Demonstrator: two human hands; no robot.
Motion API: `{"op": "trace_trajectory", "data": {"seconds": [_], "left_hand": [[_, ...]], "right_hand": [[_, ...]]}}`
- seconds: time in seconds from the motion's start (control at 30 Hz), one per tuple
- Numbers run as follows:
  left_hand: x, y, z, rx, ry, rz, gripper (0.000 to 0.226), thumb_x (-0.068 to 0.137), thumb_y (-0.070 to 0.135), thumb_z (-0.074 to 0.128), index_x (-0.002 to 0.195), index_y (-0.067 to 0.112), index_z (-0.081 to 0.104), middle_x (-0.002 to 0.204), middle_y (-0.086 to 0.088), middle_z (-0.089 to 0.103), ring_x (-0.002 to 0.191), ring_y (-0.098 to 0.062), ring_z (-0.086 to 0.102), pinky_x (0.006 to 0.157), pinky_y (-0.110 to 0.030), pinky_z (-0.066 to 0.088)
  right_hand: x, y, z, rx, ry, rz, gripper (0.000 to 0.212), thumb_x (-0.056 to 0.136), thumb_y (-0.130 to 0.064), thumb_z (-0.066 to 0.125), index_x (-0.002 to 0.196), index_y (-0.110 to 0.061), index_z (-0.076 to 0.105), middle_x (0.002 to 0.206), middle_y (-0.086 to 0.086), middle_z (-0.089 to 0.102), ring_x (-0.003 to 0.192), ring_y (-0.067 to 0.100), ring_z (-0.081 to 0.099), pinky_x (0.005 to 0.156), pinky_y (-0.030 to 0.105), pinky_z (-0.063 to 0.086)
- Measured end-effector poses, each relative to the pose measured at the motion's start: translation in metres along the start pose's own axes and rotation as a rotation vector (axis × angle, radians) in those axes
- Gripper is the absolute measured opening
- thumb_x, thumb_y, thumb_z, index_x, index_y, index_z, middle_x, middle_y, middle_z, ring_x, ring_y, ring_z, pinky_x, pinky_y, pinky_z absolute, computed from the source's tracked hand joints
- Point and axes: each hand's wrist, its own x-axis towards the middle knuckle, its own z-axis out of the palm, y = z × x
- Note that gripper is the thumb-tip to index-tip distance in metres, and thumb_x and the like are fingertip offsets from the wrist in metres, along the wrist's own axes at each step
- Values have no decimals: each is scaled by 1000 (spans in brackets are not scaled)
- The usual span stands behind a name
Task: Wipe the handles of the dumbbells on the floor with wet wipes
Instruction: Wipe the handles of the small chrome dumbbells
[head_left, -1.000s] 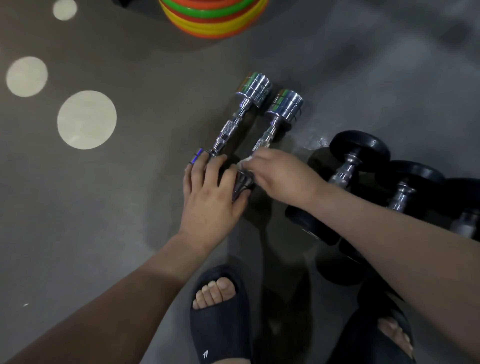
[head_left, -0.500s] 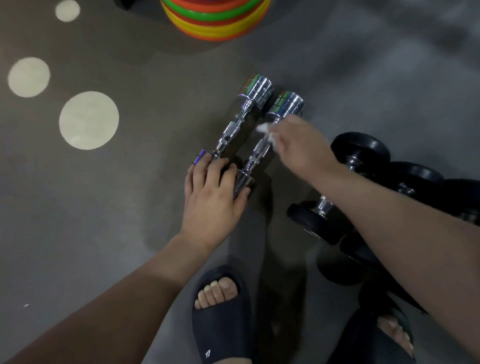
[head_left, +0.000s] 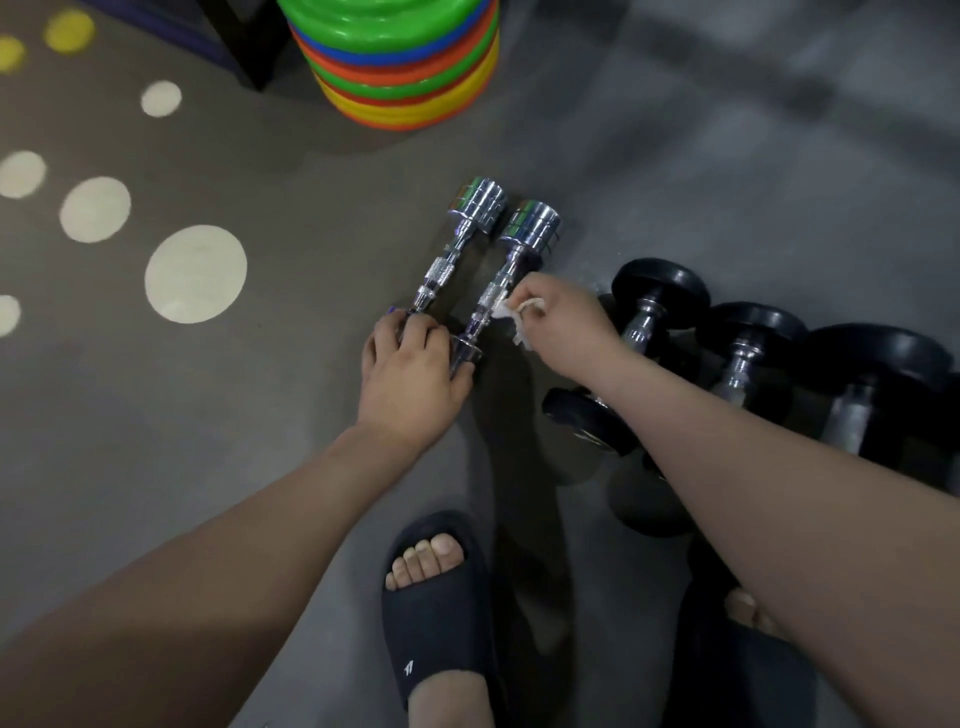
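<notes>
Floor (head_left: 260, 441): I log it as dull grey-brown, going paler grey toward the right of the frame.

Cream circles (head_left: 196, 274) are patterned across it at left. Two yellow spots (head_left: 69, 30) sit in the upper left corner.

Stack of discs (head_left: 405, 62), top centre: bands of green, blue, orange, red and yellow.

Left chrome dumbbell (head_left: 457, 249) and right chrome dumbbell (head_left: 511, 260), centre: mirror silver, with thin green and orange stripes on the far heads. I read a fine, glittering knurl pattern mid-handle.

Wet wipe (head_left: 506, 310), against the right one's handle: white.

Black dumbbells (head_left: 660, 291), right of frame: matte black heads, silver handles.

Sandal (head_left: 436, 618), bottom centre: black, with a small white logo (head_left: 409, 667).
</notes>
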Motion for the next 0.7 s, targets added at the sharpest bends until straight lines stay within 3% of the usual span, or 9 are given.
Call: {"op": "trace_trajectory", "data": {"seconds": [0.07, 0.17, 0.27, 0.37, 0.43, 0.57, 0.7], "left_hand": [[0, 3, -2, 24, -9, 3, 43, 90, 48, 60, 114, 13, 66, 127, -4, 55, 128, -38, 37, 106, -53, 38], [2, 7, -8, 65, -43, -11, 44, 91, 50, 58, 114, 14, 66, 127, -4, 54, 126, -38, 37, 103, -50, 39], [5, 7, -15, 74, -90, -17, 44, 92, 52, 55, 113, 14, 65, 130, -4, 50, 127, -37, 36, 102, -49, 40], [10, 2, -20, 94, -100, 23, 45, 89, 54, 56, 111, 16, 63, 132, -4, 47, 124, -34, 38, 97, -47, 44], [15, -3, -21, 94, -101, 25, 46, 86, 56, 57, 110, 18, 62, 131, -3, 46, 121, -32, 38, 95, -46, 44], [15, -11, -15, 79, -64, 37, 45, 86, 58, 58, 112, 21, 64, 128, -2, 49, 121, -32, 39, 95, -45, 43], [14, -14, -8, 69, -11, 41, 46, 85, 58, 56, 111, 20, 66, 127, -2, 52, 119, -33, 43, 93, -47, 45]], "right_hand": [[-6, -1, -5, 68, 11, 76, 24, 91, -12, 48, 92, -24, 68, 86, -4, 67, 77, 19, 64, 60, 25, 45], [-6, -6, -13, 136, 52, 130, 8, 85, -30, 65, 92, -25, 67, 87, -12, 67, 79, 9, 65, 68, 24, 52], [2, -2, -15, 59, 65, 163, 26, 80, -34, 76, 97, -25, 59, 105, -4, 54, 81, 7, 55, 59, 20, 40], [16, 5, -13, 35, 107, 128, 14, 85, -16, 64, 87, -28, 57, 111, 6, 58, 86, 23, 59, 61, 25, 41], [28, 4, -10, 126, 118, 107, 14, 87, -15, 58, 83, -28, 61, 96, 2, 68, 84, 22, 64, 66, 26, 44], [47, 2, 4, 256, 168, 71, 17, 89, -17, 55, 80, -30, 60, 78, -7, 65, 78, 19, 64, 73, 32, 51], [47, 5, 15, -42, 253, -39, 12, 93, -10, 47, 94, -19, 55, 81, 4, 61, 74, 30, 57, 62, 36, 44]]}}
